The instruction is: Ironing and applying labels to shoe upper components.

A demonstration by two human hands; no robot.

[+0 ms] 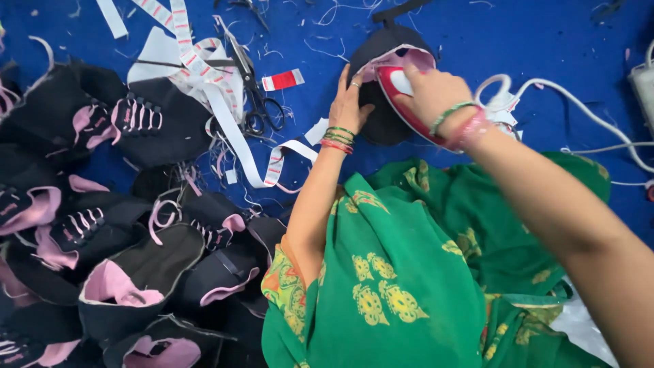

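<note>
A black shoe upper with pink lining (pixel 385 119) lies on the blue cloth surface (pixel 518 41) ahead of me. My left hand (pixel 349 103) rests flat on its left edge, fingers spread, bangles at the wrist. My right hand (pixel 430 90) grips the top of a red and white iron (pixel 403 102) that sits on the shoe upper. The iron's white cord (pixel 579 105) loops off to the right. My green patterned garment (pixel 409 272) fills the lower middle.
A heap of black and pink shoe uppers (pixel 129 259) covers the left side. Black scissors (pixel 257 102) lie among white printed tape strips (pixel 225 116) at upper centre. A small red and white label (pixel 283 80) and loose threads dot the cloth.
</note>
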